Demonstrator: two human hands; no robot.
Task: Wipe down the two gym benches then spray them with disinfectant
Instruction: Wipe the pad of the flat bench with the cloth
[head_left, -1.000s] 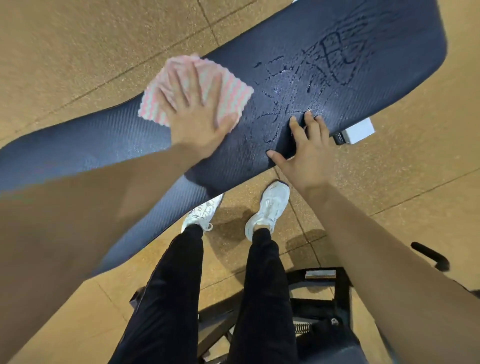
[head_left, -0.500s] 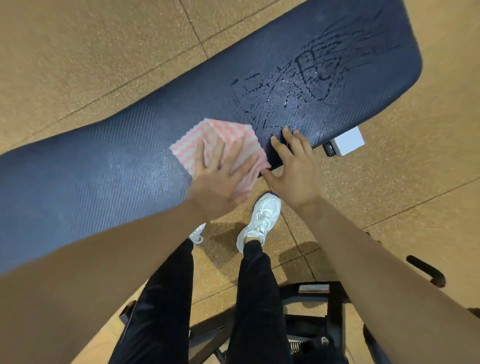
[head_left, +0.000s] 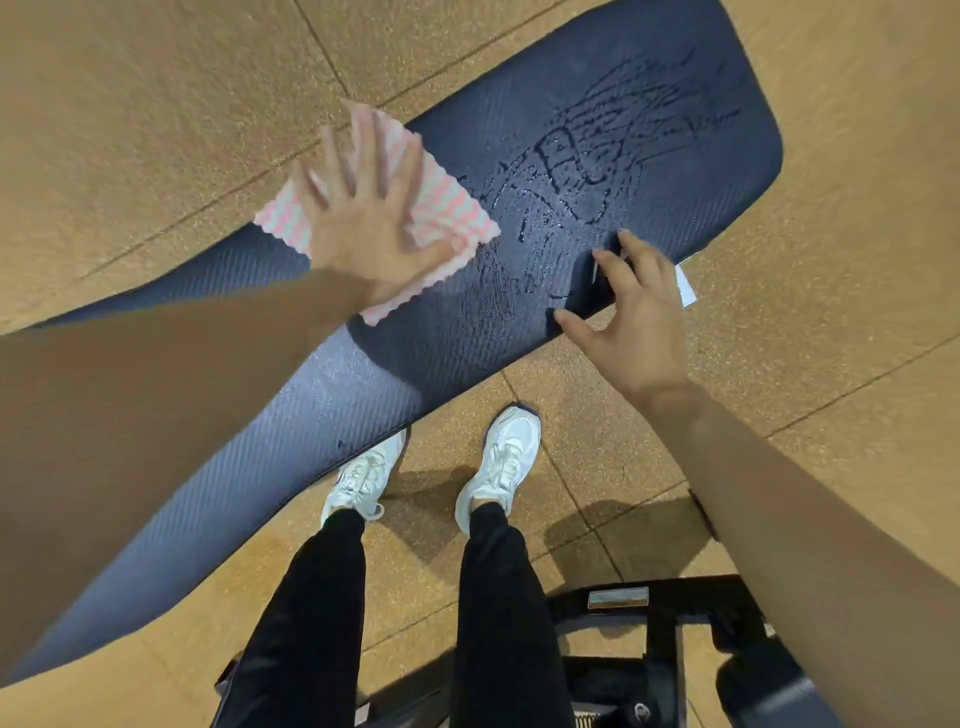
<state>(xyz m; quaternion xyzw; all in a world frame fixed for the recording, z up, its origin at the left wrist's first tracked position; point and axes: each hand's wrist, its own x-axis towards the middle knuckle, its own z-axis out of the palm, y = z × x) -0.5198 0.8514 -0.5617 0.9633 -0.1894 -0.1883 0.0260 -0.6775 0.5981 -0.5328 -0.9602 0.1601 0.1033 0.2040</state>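
1. The gym bench is a long dark blue pad. Its long axis runs across the view from lower left to upper right, and its rounded end points to the upper right.
2. Wet streaks cover the pad toward that rounded end.
3. A pink-and-white cloth lies on the far side of the pad, just left of the streaks, with one corner hanging past the far edge over the floor.
4. The left hand presses flat on the cloth, fingers straight and spread, grasping nothing.
5. The right hand rests on the pad's near edge with bent fingertips, not clenched around anything.
6. A small white part shows under the near edge beside the right hand.
7. Two white shoes stand on the floor beside the pad; a black equipment frame sits nearer the person.
8. Half a second ago the cloth was at the near edge beside the right hand; it is now across at the far edge. The right hand has stayed at the near edge.
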